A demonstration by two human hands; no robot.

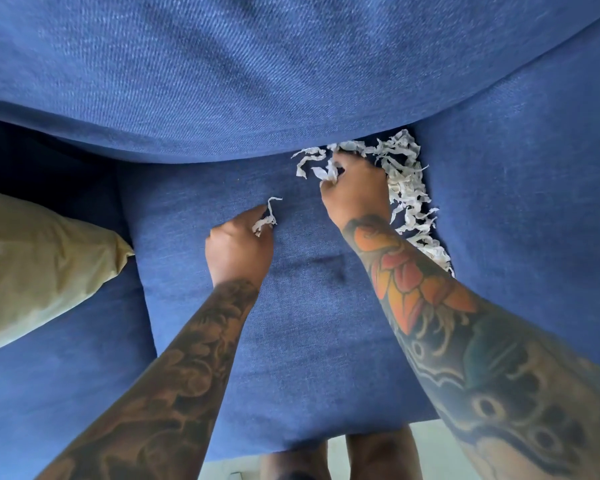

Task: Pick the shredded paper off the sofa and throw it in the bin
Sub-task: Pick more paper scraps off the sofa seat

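Observation:
White shredded paper (407,188) lies in a heap on the blue sofa seat (302,306), along the gap beside the right cushion and up to the backrest. My right hand (355,192) rests on the heap's left side, fingers closed on a few strips. My left hand (238,245) is lower and to the left on the seat, pinching a single curled strip (267,216) between thumb and fingers. More loose strips (309,159) lie just left of my right hand. No bin is in view.
A beige pillow (39,265) lies at the left on the sofa. The blue backrest cushion (257,81) fills the top. My legs (340,455) and pale floor show below the seat's front edge.

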